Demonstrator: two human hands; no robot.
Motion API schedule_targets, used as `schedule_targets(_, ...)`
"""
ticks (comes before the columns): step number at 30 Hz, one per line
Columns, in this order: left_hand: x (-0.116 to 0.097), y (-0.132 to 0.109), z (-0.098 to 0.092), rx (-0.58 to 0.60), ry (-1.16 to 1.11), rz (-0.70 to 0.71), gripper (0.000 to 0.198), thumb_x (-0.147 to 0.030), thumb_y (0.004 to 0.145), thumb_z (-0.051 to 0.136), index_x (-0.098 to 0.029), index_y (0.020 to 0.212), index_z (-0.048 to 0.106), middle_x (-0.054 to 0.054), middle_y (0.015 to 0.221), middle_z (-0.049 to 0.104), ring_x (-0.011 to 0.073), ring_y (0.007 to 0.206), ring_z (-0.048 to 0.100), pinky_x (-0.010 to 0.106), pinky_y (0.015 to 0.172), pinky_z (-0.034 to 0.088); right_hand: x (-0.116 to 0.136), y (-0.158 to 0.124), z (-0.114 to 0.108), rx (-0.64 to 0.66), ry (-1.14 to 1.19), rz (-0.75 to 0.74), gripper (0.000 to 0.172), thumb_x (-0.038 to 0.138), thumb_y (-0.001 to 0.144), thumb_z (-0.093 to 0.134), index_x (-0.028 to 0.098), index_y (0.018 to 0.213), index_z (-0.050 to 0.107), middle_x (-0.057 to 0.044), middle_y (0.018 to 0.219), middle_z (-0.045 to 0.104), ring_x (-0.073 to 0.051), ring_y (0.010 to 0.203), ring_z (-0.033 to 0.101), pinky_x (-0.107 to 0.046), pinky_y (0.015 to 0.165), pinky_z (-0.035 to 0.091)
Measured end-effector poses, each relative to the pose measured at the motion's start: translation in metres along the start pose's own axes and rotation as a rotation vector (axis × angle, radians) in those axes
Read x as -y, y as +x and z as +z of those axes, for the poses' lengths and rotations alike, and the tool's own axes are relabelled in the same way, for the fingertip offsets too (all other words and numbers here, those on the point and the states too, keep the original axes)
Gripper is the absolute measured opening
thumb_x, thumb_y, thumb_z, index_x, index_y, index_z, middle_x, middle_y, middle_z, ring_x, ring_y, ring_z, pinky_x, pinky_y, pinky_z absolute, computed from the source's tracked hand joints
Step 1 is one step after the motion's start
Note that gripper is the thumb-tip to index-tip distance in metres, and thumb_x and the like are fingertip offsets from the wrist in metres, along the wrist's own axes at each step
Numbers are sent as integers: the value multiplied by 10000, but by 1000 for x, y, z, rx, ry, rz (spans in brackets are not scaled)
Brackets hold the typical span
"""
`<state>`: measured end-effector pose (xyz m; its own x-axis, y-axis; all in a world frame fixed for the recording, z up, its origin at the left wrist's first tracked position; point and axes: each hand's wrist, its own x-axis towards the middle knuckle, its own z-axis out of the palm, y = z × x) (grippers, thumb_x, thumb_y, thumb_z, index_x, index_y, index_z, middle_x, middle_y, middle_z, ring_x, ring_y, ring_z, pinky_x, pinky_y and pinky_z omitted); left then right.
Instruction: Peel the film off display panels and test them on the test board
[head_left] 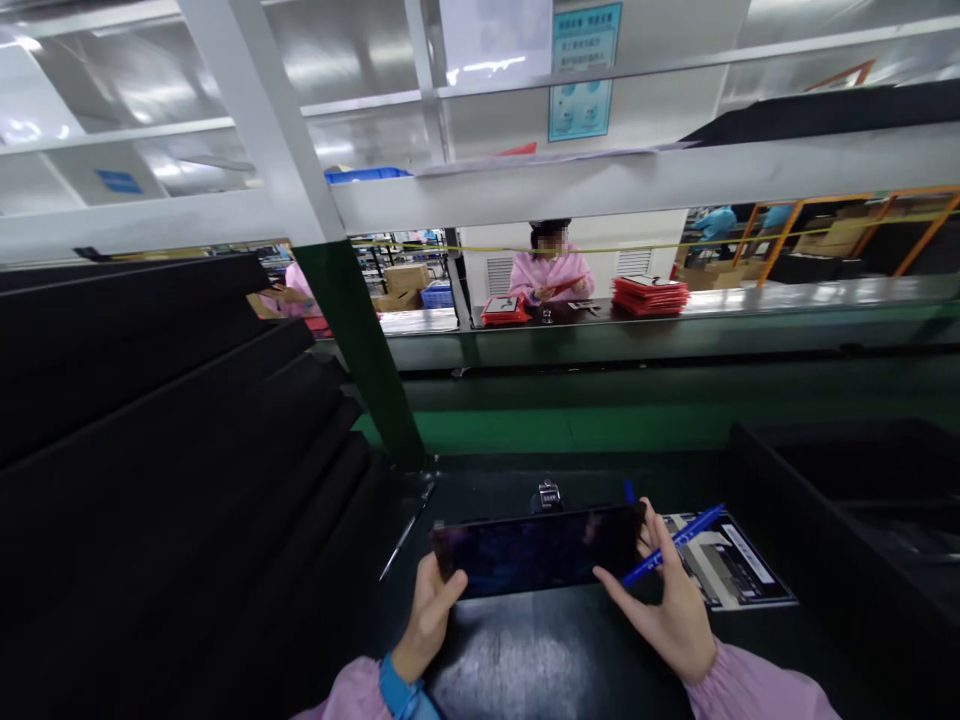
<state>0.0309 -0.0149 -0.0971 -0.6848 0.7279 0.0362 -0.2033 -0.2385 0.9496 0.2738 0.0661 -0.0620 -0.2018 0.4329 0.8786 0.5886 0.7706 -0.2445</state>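
A dark, glossy display panel (536,550) is held tilted above the bench between my two hands. My left hand (433,618) grips its left end, thumb on the front face; a blue band circles that wrist. At the right end, my right hand (670,605) holds the panel by thumb and fingers. A blue pen (694,531) is tucked between this hand's fingers, pointing up to the right. Just beyond the panel sits a small metal tally counter (549,496). Another panel (739,565), with a silver back and a white label, lies beside my right hand.
Tall stacked black trays (172,440) crowd the left. A black tray (780,500) stands at right. A thin metal tool (407,530) lies on the dark bench (517,650). Across the line, a person in pink (555,275) handles red-wrapped items near a red stack (649,296).
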Motion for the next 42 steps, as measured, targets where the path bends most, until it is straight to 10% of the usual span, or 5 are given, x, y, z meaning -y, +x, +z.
schedule_targets(12, -26, 1, 17, 205, 162, 72, 345, -369, 459, 817, -177, 716, 690, 65, 748, 730, 255, 778, 679, 360, 773, 531, 2, 7, 0, -32, -59, -54, 708, 365, 913, 521, 176, 1492, 160, -153, 1169, 646, -219, 825, 715, -297, 654, 620)
schedule_targets(42, -21, 2, 16, 208, 203, 99, 340, -357, 459, 813, -186, 722, 683, 57, 738, 732, 252, 734, 684, 364, 720, 555, 5, 10, -4, -64, -127, -38, 598, 325, 935, 480, 225, 1475, 244, -56, 837, 687, -148, 543, 665, -233, 528, 596)
